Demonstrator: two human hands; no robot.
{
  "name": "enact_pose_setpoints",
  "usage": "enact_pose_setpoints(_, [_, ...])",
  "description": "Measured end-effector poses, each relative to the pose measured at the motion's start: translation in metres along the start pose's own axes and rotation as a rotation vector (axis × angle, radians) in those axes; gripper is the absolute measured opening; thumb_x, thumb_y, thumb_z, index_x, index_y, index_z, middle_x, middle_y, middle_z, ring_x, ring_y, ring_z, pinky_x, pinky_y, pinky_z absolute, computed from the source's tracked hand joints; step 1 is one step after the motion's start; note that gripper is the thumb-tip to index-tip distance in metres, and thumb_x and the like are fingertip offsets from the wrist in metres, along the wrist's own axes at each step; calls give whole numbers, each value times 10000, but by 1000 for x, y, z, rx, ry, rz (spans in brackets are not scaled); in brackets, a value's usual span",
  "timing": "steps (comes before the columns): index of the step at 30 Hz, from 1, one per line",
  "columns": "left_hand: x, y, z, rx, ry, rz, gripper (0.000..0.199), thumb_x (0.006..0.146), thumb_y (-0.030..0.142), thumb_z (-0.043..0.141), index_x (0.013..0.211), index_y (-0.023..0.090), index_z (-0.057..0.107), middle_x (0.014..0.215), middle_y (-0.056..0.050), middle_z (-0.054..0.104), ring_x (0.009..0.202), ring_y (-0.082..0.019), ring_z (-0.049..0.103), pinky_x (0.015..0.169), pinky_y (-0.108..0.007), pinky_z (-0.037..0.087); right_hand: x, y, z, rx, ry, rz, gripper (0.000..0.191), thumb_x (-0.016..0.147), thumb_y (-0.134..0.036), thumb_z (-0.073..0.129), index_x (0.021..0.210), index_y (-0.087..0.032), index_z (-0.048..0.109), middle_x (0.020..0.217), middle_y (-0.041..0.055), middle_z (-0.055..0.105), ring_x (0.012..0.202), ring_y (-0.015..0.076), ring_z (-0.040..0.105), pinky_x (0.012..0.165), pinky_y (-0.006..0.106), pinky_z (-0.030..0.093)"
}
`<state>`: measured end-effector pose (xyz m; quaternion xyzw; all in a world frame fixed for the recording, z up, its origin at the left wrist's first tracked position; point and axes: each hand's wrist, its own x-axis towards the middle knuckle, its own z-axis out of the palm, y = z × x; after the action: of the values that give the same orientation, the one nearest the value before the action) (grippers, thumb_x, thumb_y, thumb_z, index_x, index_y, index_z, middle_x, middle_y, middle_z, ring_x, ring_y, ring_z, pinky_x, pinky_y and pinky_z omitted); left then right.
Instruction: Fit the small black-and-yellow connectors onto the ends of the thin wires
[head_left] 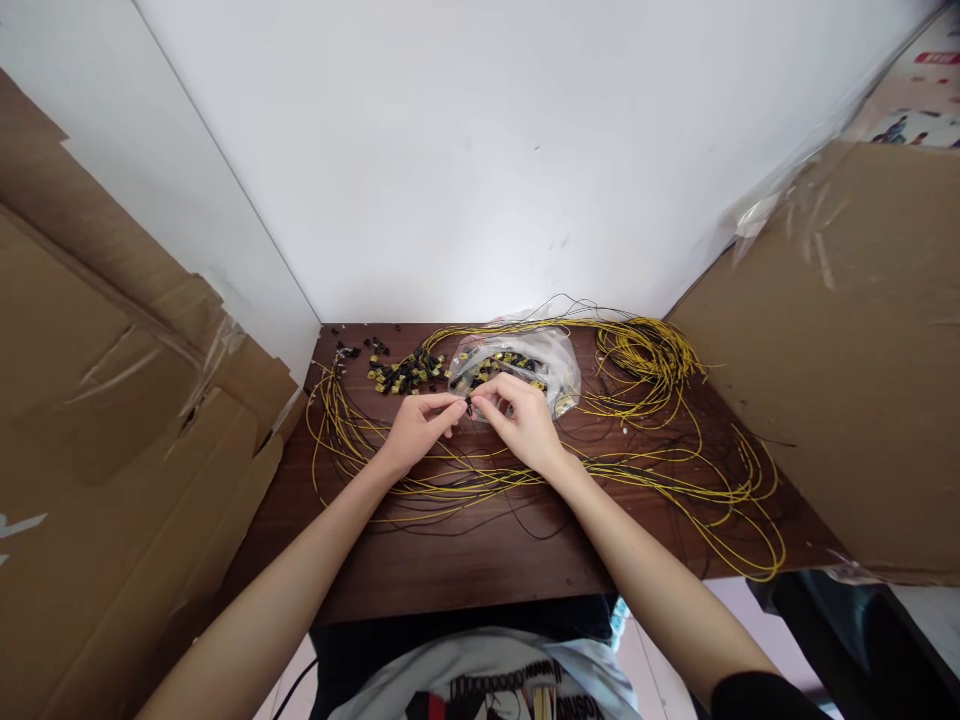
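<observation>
My left hand [418, 427] and my right hand [520, 420] meet over the middle of a dark wooden table [480, 560]. Their fingertips pinch together on a small black connector [469, 404] with thin wire trailing from it. Just behind the hands lies a clear plastic bag [551, 362] holding several yellow-and-black connectors. A loose pile of the same connectors [401, 370] sits left of the bag. Long yellow and black wires [645, 470] loop across the tabletop under and around both hands.
A coil of yellow wire [645, 350] lies at the back right. Small black parts [349, 350] are scattered at the back left. Cardboard sheets stand at the left [112, 430] and right [862, 360]. A white wall [480, 150] closes the back.
</observation>
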<state>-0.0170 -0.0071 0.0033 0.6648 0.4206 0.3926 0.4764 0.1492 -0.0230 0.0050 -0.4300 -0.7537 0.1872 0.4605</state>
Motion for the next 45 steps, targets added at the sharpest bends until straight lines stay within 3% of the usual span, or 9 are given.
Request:
enact_pose_setpoints(28, [1,-1,0,-31,-26,-9,243,743,336,586,671,122,676,616,-18,636,498,-82,474,509,-199,424,-3,1,-2,-183,-88,-70,136,875,-227,443,801,-177,546,740,32,535,678,139,489,632,252,390])
enact_pose_setpoints(45, [0,1,0,-4,-48,-2,225,748,319,583,689,121,673,646,-20,642,501,-76,475,521,-198,437,-1,2,-2,-84,-84,-46,89,851,-193,501,843,-178,589,745,17,543,661,123,503,616,238,401])
